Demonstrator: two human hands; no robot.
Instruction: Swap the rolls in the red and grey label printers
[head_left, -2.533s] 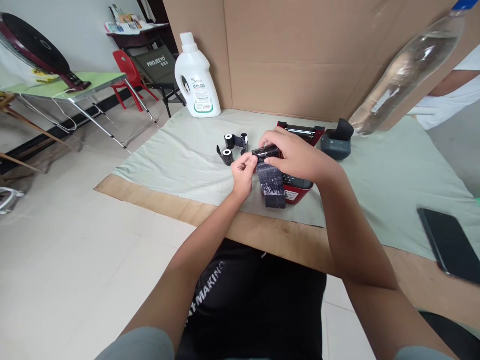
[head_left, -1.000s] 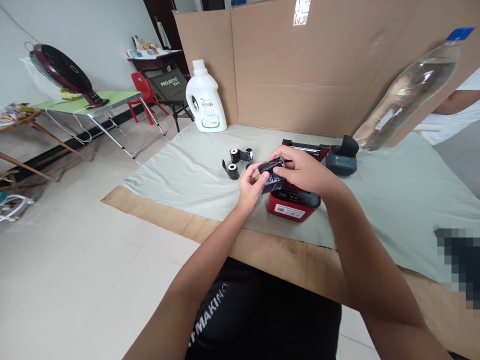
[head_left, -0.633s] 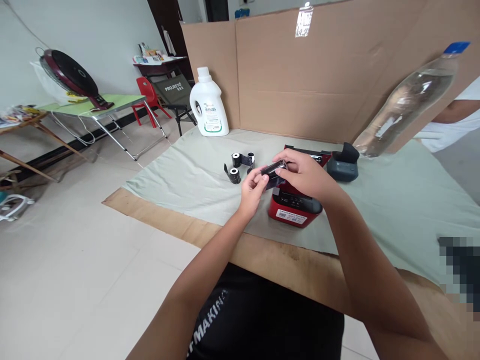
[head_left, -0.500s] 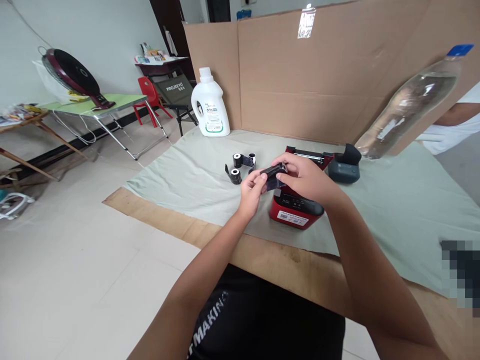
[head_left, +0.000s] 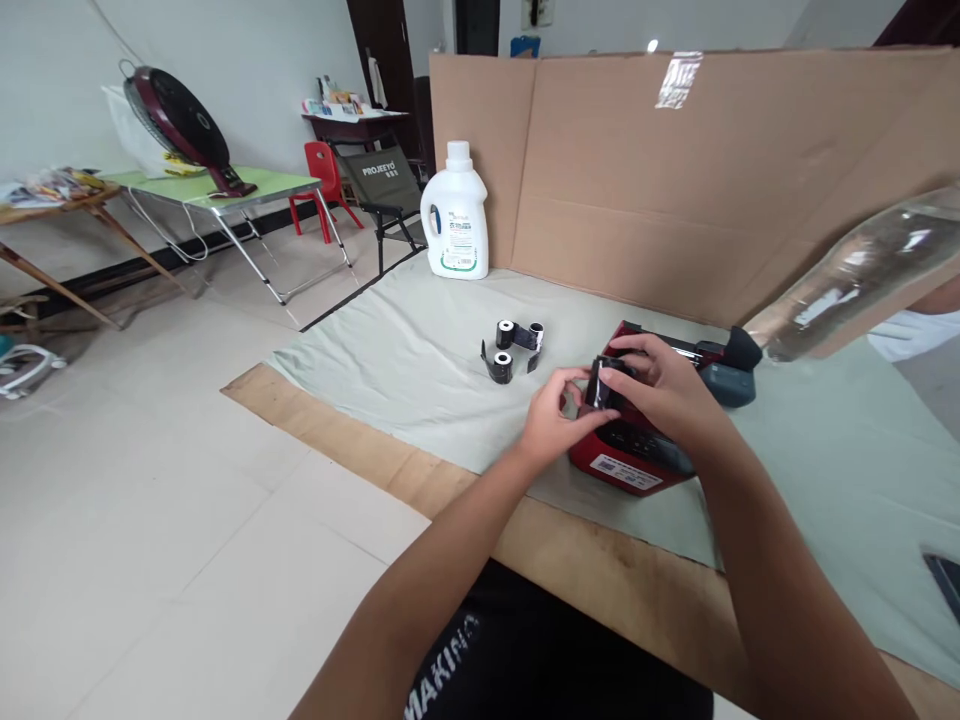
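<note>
A black ribbon roll (head_left: 598,388) is held between my two hands, low over the open red printer (head_left: 626,468). My right hand (head_left: 664,385) grips it from above and the right, with the thumb across its top. My left hand (head_left: 555,415) curls round its left end, index finger at the side and thumb stretched beneath it along the printer's edge. The two hands cover much of the roll and the printer's inside. Further left on the cloth lie several small black ribbon rolls (head_left: 502,368) with loose ends trailing.
A white detergent bottle (head_left: 457,225) stands before the cardboard screen (head_left: 622,180). Behind the printer sits a dark grey device (head_left: 727,384). A large clear bottle (head_left: 847,285) leans at right, near another person's arm. A dark flat object (head_left: 943,580) lies at the right edge.
Both hands have lowered the black roll from above the cloth to the printer, turning its end towards me. The view has swung a little to the left.
</note>
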